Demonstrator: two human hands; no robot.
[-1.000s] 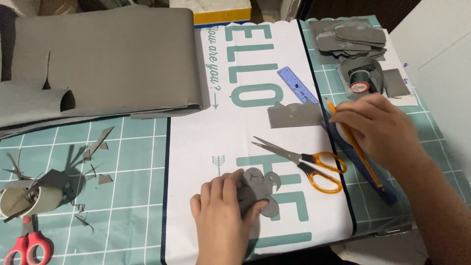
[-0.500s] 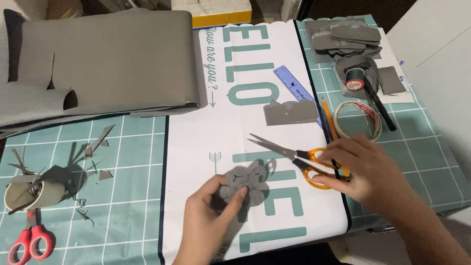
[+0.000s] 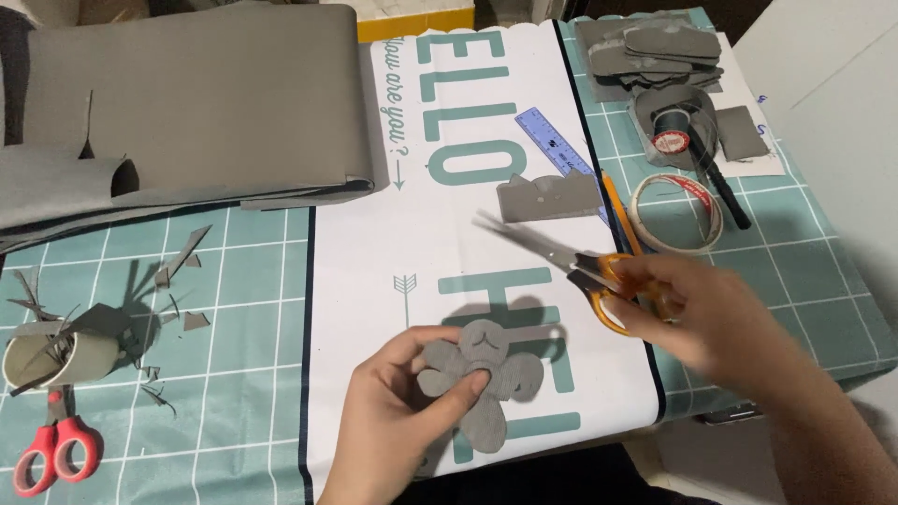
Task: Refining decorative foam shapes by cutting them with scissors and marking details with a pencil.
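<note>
On the white banner (image 3: pixel 440 234) lie a blue ruler (image 3: pixel 552 140) and a grey strip (image 3: pixel 547 198); a tape ring (image 3: pixel 675 213) sits just beside, red scissors (image 3: pixel 47 451) far left. Nothing blocks the hands. Left hand (image 3: pixel 398 421) pinches the grey flower cutout (image 3: pixel 482 379) between thumb and fingers, near the table edge. Right hand (image 3: pixel 711 323) has fingers closed in the orange scissors (image 3: pixel 599 271), blades slightly apart.

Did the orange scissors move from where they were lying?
Yes. The right hand has lifted the orange scissors off the white mat; blades now point up-left toward the gray strip.
</note>
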